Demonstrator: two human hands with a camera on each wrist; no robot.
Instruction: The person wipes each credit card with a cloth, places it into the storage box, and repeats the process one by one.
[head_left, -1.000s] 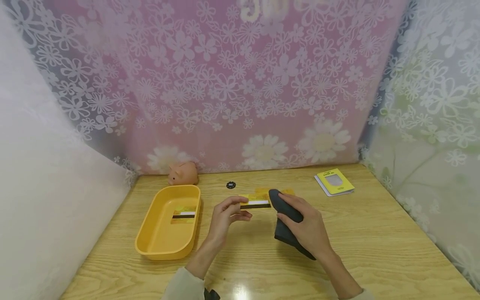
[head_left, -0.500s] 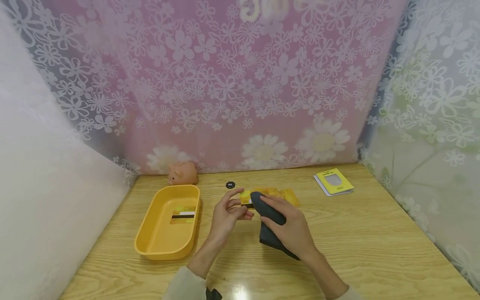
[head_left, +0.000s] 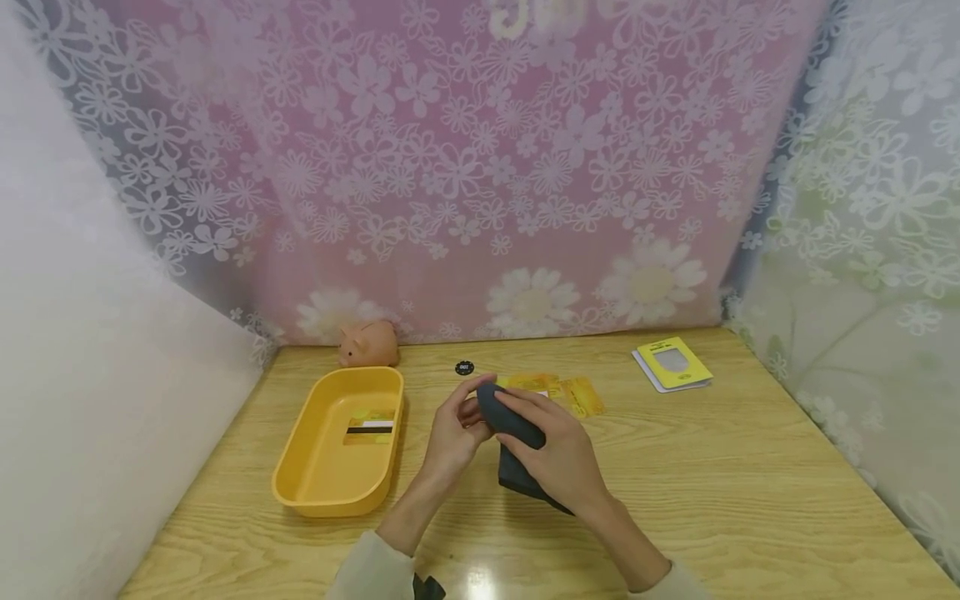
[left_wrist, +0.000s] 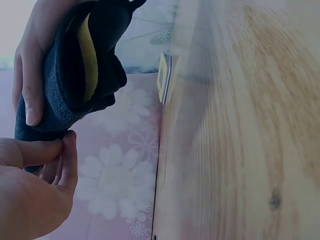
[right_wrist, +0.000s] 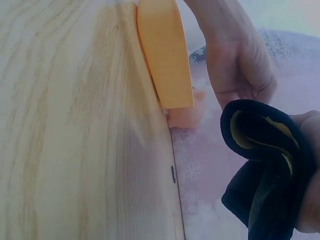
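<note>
On the wood-grain table [head_left: 720, 475], a yellow oblong tray [head_left: 311, 479] lies left of the bare left hand [head_left: 453, 433], with a gold-and-black rectangular card [head_left: 369, 427] inside and a pink pig figure [head_left: 370, 344] behind. A dark cloth pouch [head_left: 510, 415] is in the bare right hand [head_left: 558, 446], touching the left hand; behind it lie gold rectangular cards [head_left: 583, 397], a round black chip [head_left: 464, 367] farther back to the left, and a yellow rectangular booklet [head_left: 672, 364] to the far right
</note>
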